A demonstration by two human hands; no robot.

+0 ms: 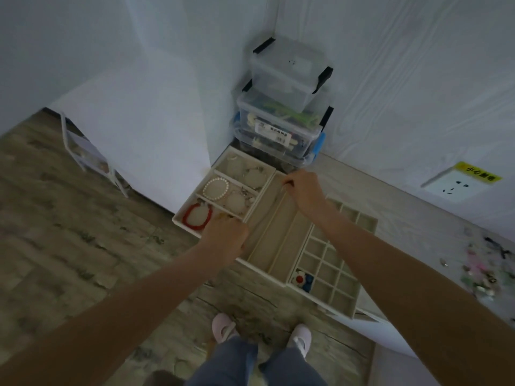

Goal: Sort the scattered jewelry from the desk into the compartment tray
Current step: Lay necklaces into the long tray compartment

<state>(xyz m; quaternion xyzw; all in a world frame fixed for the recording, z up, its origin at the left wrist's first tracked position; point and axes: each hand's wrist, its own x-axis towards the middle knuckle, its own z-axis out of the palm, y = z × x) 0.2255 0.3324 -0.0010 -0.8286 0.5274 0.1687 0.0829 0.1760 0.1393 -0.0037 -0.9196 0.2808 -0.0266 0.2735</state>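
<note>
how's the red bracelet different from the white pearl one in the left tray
The red bracelet is bright red; the white pearl bracelet is pale and beaded. The red bracelet lies in the nearest compartment of the left tray, close to the left hand; the pearl bracelet lies in the middle compartment, farther away. Both lie flat as closed loops, each around a pale round pad.

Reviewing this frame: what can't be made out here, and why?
All in the head view:
- What the left hand grips, if anything: its curled fingers face away.
- The thin strand the right hand pinches: too fine to identify.
- The scattered jewelry on the desk: blurred, at the right edge.
- Contents of the stacked clear boxes: dim, blurred.
</note>
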